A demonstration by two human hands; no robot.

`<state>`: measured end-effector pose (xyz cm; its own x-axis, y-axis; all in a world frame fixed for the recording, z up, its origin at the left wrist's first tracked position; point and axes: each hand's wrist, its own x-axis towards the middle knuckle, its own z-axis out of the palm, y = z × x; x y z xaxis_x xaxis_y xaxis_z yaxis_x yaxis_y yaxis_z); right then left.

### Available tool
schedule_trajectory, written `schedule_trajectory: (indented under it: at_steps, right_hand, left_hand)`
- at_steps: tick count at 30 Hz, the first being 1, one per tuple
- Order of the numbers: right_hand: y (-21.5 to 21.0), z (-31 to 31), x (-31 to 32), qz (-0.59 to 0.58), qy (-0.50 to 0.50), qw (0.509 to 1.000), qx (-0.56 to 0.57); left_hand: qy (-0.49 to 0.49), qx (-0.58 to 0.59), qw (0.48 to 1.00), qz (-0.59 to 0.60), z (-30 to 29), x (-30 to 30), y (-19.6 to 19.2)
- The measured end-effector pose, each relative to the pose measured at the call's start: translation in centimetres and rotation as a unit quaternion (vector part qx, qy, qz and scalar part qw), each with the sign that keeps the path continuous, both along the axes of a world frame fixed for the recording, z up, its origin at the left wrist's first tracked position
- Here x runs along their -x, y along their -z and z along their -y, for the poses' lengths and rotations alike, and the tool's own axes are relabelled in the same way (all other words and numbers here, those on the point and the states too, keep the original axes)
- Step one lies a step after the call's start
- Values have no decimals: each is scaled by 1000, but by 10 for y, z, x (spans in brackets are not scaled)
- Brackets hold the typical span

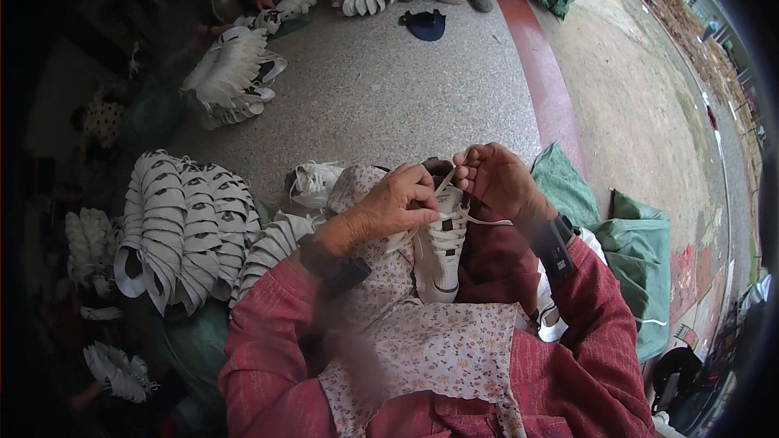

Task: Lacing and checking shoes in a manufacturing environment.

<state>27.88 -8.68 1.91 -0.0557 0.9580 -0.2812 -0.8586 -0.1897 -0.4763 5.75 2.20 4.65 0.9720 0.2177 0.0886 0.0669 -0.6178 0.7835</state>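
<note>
A white lace-up sneaker rests on my lap, its toe toward me, with laces crossing its front. My left hand is closed over the sneaker's left side near the upper eyelets, its fingers pinching the shoelace. On the other side, my right hand is raised by the sneaker's opening, thumb and fingers closed on a length of white shoelace stretched between the two hands. A loose lace end trails right below my right hand. The floral apron covers my lap beneath the sneaker.
Nested stacks of white shoe uppers stand at my left. Another sneaker lies just beyond my left knee. Green sacks lie at my right. Farther off, a co-worker's hand is near more uppers; a dark cap lies on the floor.
</note>
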Motion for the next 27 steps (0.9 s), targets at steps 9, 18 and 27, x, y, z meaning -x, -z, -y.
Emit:
schedule_trajectory:
  at_steps: [9, 18, 27]
  right_hand:
    - [8, 14, -34, -56, 113, 991, 46]
    - [-4, 29, -24, 50, 122, 990, 55]
    - [0, 29, -26, 51, 93, 993, 48]
  left_hand:
    - [60, 75, 992, -84, -7, -10, -12]
    - [-102, -139, 985, 17, 47, -10, -16]
    - [-92, -214, 972, 35, 37, -10, -16]
